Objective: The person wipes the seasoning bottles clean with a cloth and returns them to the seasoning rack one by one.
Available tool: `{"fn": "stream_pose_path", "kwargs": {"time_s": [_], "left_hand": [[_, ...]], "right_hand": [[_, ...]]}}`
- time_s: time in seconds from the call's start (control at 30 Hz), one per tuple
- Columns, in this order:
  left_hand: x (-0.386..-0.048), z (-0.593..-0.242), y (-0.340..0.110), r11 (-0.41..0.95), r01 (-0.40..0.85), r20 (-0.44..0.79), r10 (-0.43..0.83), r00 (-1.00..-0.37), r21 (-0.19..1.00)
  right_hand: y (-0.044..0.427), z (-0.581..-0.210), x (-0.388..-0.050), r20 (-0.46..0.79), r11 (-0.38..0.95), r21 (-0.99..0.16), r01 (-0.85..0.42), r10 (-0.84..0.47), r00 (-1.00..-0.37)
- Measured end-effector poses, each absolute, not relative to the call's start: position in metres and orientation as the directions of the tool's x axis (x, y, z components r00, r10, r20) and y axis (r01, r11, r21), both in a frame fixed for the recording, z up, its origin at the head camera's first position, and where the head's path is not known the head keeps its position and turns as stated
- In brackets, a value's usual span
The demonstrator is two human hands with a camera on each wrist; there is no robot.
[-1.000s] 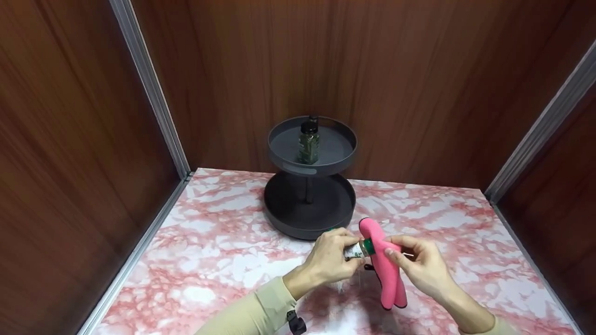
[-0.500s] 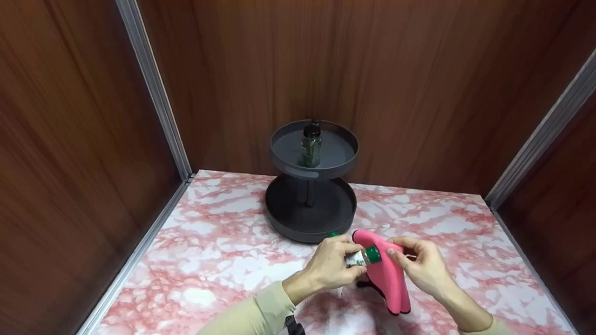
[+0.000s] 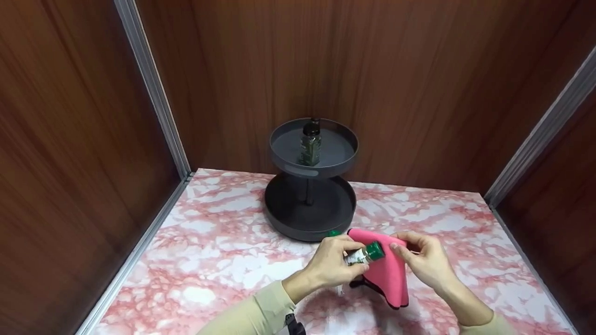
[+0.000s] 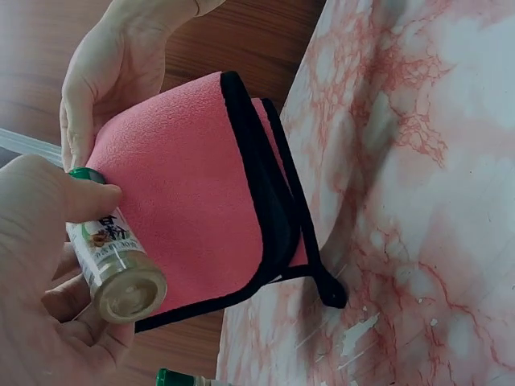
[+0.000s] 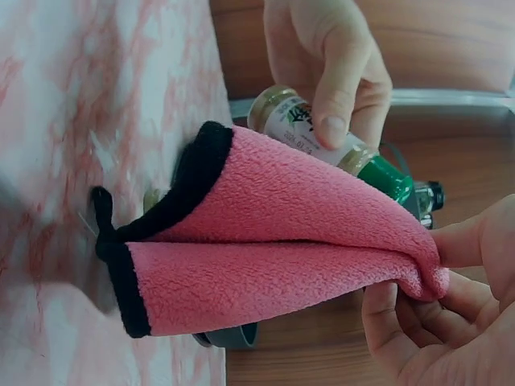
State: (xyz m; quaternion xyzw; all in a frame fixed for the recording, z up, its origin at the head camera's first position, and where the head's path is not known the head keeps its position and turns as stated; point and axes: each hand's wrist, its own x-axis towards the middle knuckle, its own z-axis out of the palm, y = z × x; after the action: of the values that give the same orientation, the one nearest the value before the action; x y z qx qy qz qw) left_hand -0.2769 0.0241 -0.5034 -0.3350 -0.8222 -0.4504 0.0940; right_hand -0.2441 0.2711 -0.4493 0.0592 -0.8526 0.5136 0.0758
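My left hand (image 3: 331, 261) grips a small spice jar (image 4: 121, 269) with a green cap and a printed label, held tilted above the table. A pink cloth (image 3: 389, 272) with black edging and a black loop hangs folded from my right hand (image 3: 426, 258), whose thumb and fingers pinch its upper part. The jar's green cap lies against or just in front of the cloth; I cannot tell whether they touch. In the right wrist view, the cloth (image 5: 273, 233) partly covers the jar (image 5: 314, 137).
A dark two-tier round rack (image 3: 309, 232) stands behind my hands. On its upper tier are a dark-capped jar (image 3: 310, 149) and another bottle behind it. A second green-capped jar (image 4: 179, 377) is on the table by my left hand. Wood panels enclose the marbled table (image 3: 209, 260).
The cloth has swung from narrow and edge-on to a broader face toward the left, its top shifting left. The jar's cap has come out more into view and tilts upward.
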Motion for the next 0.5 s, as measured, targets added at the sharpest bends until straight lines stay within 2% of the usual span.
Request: {"fn": "stream_pose_path", "kwargs": {"time_s": [0.2, 0.5], "left_hand": [[-0.2779, -0.5016, 0.023, 0.335, 0.617, 0.466, 0.432, -0.772, 0.712], [-0.2773, -0.4936, 0.0248, 0.203, 0.461, 0.371, 0.362, -0.855, 0.864]], "right_hand": [[0.2713, -0.4481, -0.2437, 0.178, 0.416, -0.899, -0.139, 0.055, -0.983], [0.2695, -0.4437, -0.2381, 0.212, 0.331, -0.929, -0.163, 0.117, -0.97]]}}
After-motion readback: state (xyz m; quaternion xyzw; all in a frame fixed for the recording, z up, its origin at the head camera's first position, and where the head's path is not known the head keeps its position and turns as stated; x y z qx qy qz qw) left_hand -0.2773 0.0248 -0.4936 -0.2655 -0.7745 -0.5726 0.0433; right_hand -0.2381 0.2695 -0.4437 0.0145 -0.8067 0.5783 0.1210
